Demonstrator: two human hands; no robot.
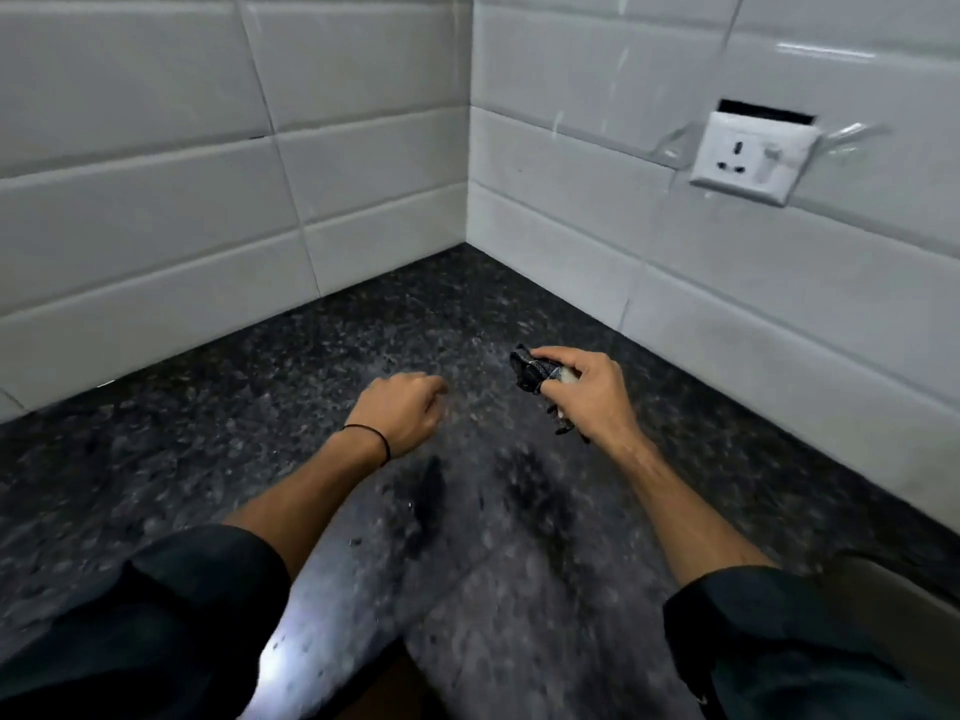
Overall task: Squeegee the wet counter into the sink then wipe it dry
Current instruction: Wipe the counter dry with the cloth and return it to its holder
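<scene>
Dark cloth [532, 374] in right hand [587, 392]

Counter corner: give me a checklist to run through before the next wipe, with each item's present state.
1. Cloth in hand: ok. The right hand grips a dark cloth.
2. Left hand free: ok, loosely curled, holding nothing.
3. Counter free of objects in the corner: ok.
4. Counter dry: cannot tell; the granite is speckled, glossy and blurred.
5. Wall socket away from the wiping path: ok, it sits on the tiles above the counter.
6. Sink location: cannot tell, not in view.
</scene>
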